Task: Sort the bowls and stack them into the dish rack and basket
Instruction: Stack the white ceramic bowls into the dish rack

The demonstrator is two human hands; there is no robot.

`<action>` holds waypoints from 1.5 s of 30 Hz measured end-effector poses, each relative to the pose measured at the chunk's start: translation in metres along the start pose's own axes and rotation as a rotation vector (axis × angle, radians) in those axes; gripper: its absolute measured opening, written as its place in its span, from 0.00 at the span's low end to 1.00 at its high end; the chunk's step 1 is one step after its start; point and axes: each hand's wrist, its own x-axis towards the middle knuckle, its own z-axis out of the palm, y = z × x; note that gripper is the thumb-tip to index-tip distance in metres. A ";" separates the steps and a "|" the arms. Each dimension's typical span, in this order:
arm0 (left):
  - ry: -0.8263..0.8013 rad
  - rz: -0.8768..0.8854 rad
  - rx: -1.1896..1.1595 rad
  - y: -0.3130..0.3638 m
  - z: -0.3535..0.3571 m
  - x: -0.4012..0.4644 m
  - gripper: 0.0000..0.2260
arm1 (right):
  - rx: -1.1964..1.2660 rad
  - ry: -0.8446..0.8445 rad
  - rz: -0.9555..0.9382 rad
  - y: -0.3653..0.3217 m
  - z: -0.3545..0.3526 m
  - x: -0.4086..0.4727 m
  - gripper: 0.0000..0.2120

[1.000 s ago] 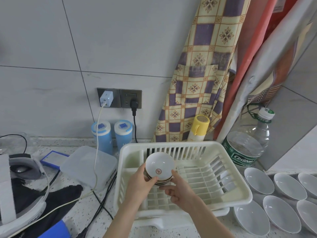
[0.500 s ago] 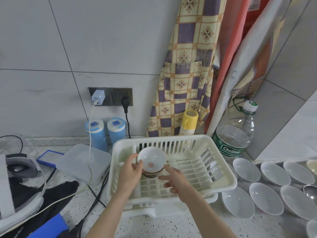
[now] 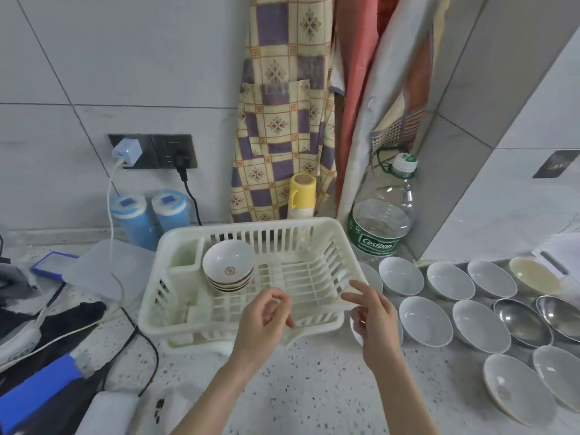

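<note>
Patterned bowl stack (image 3: 228, 271) now released inside dish rack (image 3: 329, 243), rear-left | left hand (image 3: 266, 321) loosely curled, empty | right hand (image 3: 375, 321) open, empty | white bowls (image 3: 425, 321) right of rack next.

Cream plastic dish rack (image 3: 317, 243), slatted, dull sheen. Stacked bowls (image 3: 228, 266) inside, glazed ceramic by the look, glossy white with dark rim bands. Speckled stone-like tabletop (image 3: 314, 381), smooth, faintly matt. Glossy white bowls (image 3: 425, 321) toward right edge; beside them 2 metal bowls (image 3: 522, 321), mirror-bright. Clear plastic bottle (image 3: 381, 221). Patterned cloth apron (image 3: 282, 120), matt.
</note>
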 end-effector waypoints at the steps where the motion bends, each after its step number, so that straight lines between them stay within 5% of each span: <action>1: -0.032 -0.028 0.024 -0.002 0.016 -0.005 0.07 | 0.013 0.034 0.018 -0.002 -0.015 0.003 0.08; 8: -0.156 -0.474 0.196 -0.024 0.118 -0.020 0.13 | 0.006 0.152 0.211 0.006 -0.112 0.022 0.10; 17: 0.010 -0.857 0.044 -0.038 0.192 -0.013 0.15 | -0.047 0.079 0.611 0.027 -0.190 0.068 0.22; 32: 0.216 -0.866 -0.282 -0.061 0.230 -0.007 0.12 | -0.162 0.131 0.535 0.027 -0.204 0.082 0.12; 38: 0.194 -0.840 -0.251 -0.059 0.230 -0.008 0.16 | -0.141 0.172 0.473 0.032 -0.206 0.087 0.04; 45: 0.102 -0.856 -0.068 -0.047 0.211 -0.028 0.15 | -0.120 0.313 0.357 0.036 -0.205 0.071 0.06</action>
